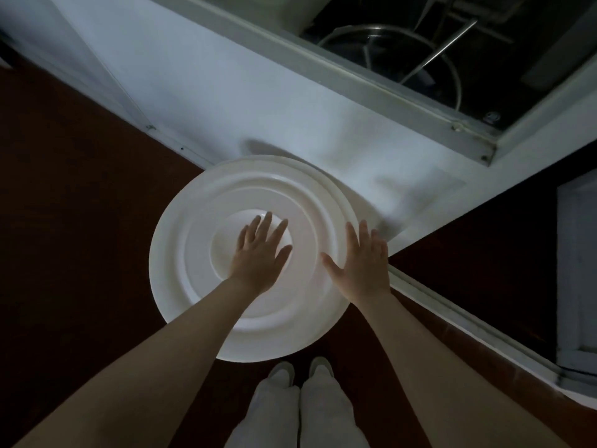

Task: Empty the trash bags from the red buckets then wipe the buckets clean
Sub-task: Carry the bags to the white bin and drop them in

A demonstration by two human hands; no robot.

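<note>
It looked like a home, seen in dim light — some corner by an outer wall. A dark reddish floor (pixel 80 221) met a pale painted wall (pixel 226 101) with a white skirting strip (pixel 468 321). A white-framed window (pixel 371 88) opened onto a utility space — a big steel pot (pixel 403 56) and pipes sat beyond it.

A white wall (pixel 252 101) meets the dark red floor (pixel 80 221) at a pale skirting strip (pixel 168 140). Above the wall's top edge, a framed opening (pixel 403 101) shows a steel pot (pixel 397 56) — a thin metal rod (pixel 439 48) lying across it.
</note>
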